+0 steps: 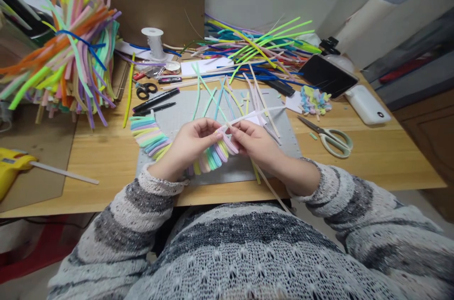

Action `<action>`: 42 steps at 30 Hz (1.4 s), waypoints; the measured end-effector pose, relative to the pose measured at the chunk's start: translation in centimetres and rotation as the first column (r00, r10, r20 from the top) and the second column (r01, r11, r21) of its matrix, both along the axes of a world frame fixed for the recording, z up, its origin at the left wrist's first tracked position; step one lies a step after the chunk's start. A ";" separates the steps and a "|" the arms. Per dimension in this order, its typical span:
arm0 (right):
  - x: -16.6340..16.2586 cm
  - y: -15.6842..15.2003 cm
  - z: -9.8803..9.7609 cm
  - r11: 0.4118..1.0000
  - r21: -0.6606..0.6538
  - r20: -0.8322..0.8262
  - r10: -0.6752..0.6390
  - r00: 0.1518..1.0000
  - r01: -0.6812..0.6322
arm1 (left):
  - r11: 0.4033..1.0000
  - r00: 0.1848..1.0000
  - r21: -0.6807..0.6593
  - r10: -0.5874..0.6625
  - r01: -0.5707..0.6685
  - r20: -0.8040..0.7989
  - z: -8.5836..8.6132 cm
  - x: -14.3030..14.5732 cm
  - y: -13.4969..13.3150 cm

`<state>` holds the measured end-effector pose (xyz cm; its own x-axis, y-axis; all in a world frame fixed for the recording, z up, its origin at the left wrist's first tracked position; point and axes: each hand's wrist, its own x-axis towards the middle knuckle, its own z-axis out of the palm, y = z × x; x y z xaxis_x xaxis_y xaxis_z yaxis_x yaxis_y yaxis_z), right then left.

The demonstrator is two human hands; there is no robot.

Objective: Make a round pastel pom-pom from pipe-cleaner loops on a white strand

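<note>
Wooden worktop (372, 163) strewn with bright pipe cleaners, grey cutting mat (177, 115) at its middle. Across the mat, a curved chain of pastel loops (151, 137), its near end raised between both hands. Left hand (193, 141) closed around the chain's end loops; right hand (257, 144) pinched on a white pipe cleaner (262, 112) just above them. Green scissors (331, 138) lying well apart to the right.

Green scissors (331, 139) lie on the wooden desk (372, 158), a white spool (155, 41) behind, a yellow glue gun (10, 167) far left
</note>
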<state>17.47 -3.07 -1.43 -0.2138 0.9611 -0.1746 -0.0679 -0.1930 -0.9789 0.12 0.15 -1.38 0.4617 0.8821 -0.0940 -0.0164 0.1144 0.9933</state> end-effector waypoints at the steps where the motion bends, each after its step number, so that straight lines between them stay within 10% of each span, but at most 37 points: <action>1: 0.0 -0.1 0.0 1.000 0.003 -0.011 0.003 1.000 -0.003 | 1.000 1.000 -0.003 0.011 -0.011 -0.002 0.1 0.0 0.0; 42: -1.7 -1.1 -1.5 0.987 0.114 0.010 -0.119 0.993 0.117 | 0.995 0.994 0.092 0.036 -0.027 -0.104 0.3 0.0 -0.2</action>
<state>15.76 -4.14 -2.88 -0.0952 0.9933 -0.0660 -0.0667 -0.0726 -0.9951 0.08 -0.06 -1.06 0.4253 0.9030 -0.0603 0.0868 0.0257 0.9959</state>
